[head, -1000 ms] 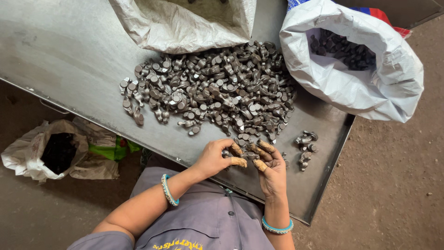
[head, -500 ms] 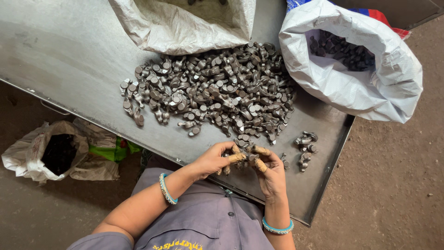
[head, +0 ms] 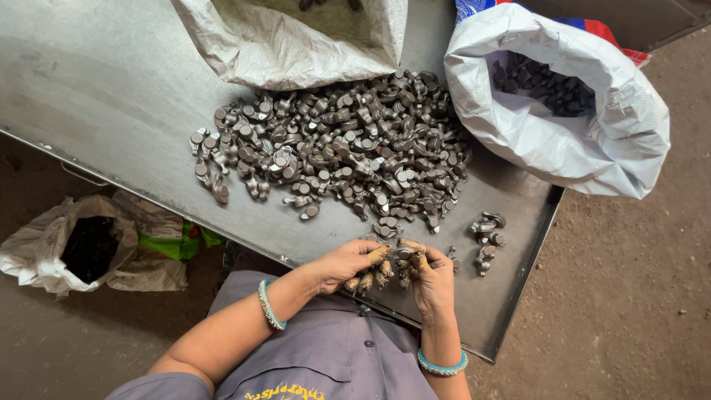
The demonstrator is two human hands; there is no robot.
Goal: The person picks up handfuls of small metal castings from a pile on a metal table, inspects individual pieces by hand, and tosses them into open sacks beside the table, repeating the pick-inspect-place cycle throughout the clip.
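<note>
Head view — metal part (head: 402, 261) between fingertips (head: 383, 253) (both hands).

Two hands, left (head: 348, 263) and right (head: 432, 278), one bangle on each wrist. Three sacks: two (head: 296, 44) (head: 563, 126) on one surface (head: 111, 96), one (head: 74, 244) on the floor. Metal parts (head: 333, 148) heaped beyond counting, plus about five loose (head: 486, 235).

The dull grey sheet-metal table (head: 111, 96) looks matt and scuffed. The heap of small dark grey forged metal parts (head: 333, 148) is rough and faintly shiny. At 1 o'clock, the white woven plastic sack (head: 585, 141) looks crinkled; the brown dirt floor (head: 637, 296) is grainy.
</note>
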